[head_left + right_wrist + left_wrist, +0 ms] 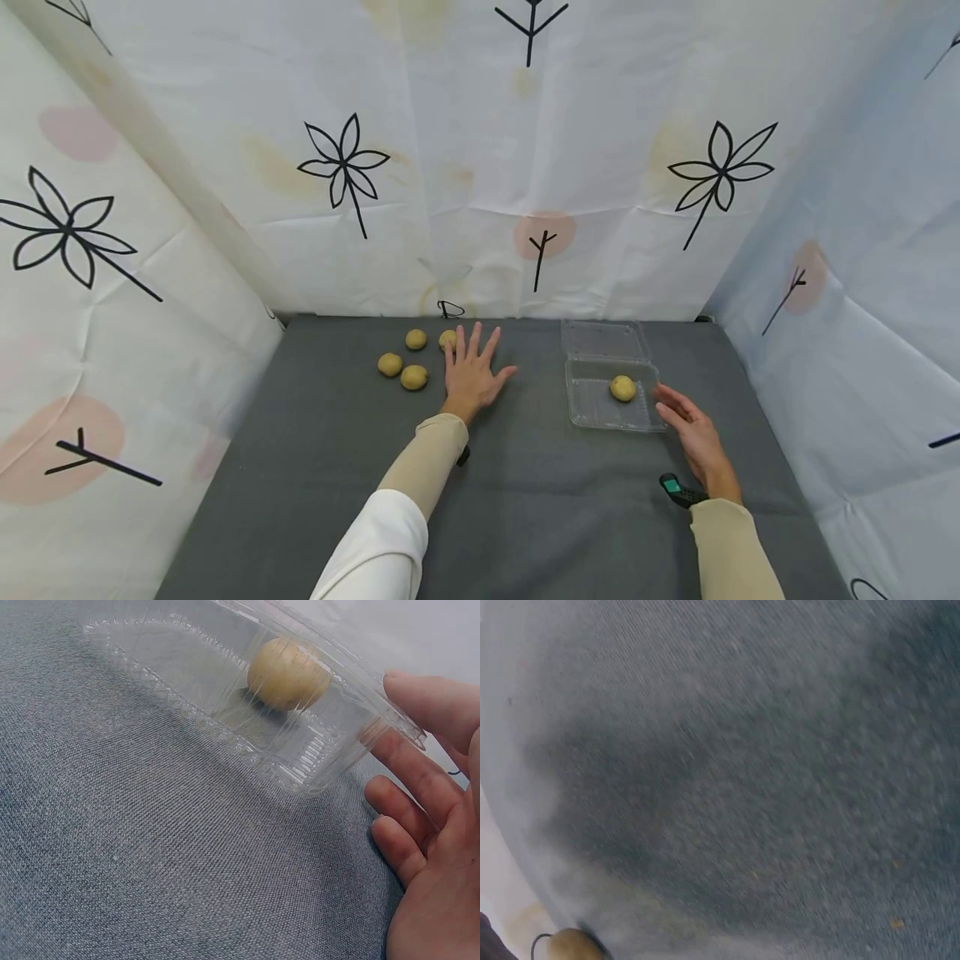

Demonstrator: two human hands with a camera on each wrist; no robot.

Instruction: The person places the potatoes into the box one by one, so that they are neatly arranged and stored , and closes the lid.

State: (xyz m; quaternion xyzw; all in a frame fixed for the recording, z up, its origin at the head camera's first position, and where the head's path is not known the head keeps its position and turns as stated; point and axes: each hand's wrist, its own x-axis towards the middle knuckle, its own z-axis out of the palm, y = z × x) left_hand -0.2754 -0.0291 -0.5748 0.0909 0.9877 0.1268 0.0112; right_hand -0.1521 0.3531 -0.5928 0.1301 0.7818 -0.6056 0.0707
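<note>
My left hand (471,377) reaches over the table with its fingers spread, and nothing is in its grasp. Its fingers partly cover a potato (447,340) at the back. To the left of that hand lie more potatoes (414,377) in a loose group. In the left wrist view, a potato (574,946) shows at the lower left corner. On the right, a clear plastic container (588,408) stands with its lid folded back and one potato (622,388) inside. My right hand (697,437) pinches the container's right rim, thumb and finger on either side of it.
A dark grey cloth covers the table (525,500). White patterned curtains (450,250) hang behind it and along both sides. The container's lid (603,339) lies toward the back edge.
</note>
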